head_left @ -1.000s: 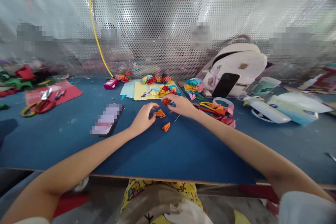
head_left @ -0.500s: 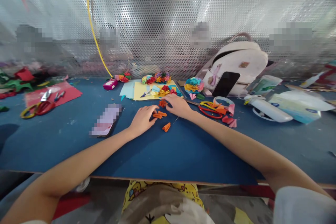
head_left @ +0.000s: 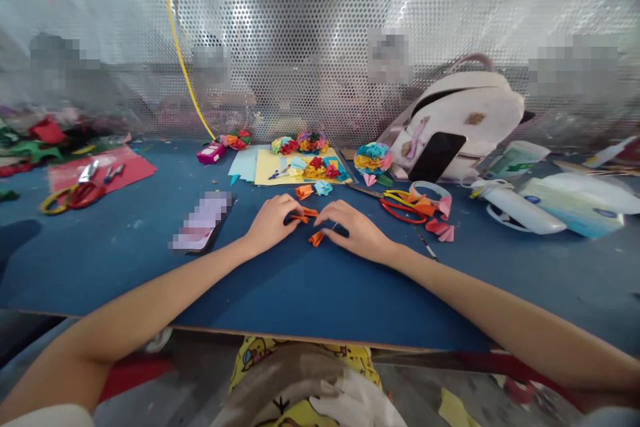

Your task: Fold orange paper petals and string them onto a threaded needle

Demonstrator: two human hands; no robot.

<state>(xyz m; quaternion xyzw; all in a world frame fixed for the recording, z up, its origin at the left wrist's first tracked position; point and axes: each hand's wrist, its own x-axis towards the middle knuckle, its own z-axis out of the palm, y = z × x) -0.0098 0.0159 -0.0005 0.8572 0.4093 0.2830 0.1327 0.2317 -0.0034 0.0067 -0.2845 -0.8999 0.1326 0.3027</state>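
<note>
Over the blue table, my left hand (head_left: pixel 273 221) has its fingers curled at a folded orange paper piece (head_left: pixel 306 215), pinching its left end. My right hand (head_left: pixel 357 232) faces it from the right, with thumb and fingers apart around a thin needle-like piece (head_left: pixel 335 225); whether it grips this is too small to tell. A second folded orange piece (head_left: pixel 315 239) lies below, by the right thumb. Beyond the hands sit a crumpled orange piece (head_left: pixel 304 192) and a light blue one (head_left: pixel 323 187).
A phone (head_left: pixel 204 221) lies left of the hands. Behind are yellow paper (head_left: pixel 270 167) and a colourful paper ball (head_left: pixel 373 159). To the right are red-and-yellow scissors (head_left: pixel 407 208), a white backpack (head_left: pixel 457 120) and a white glue gun (head_left: pixel 525 208).
My right hand has come back toward me, from the crumpled orange piece to beside the lower folded piece. The light blue piece now shows behind it. The view has shifted slightly.
</note>
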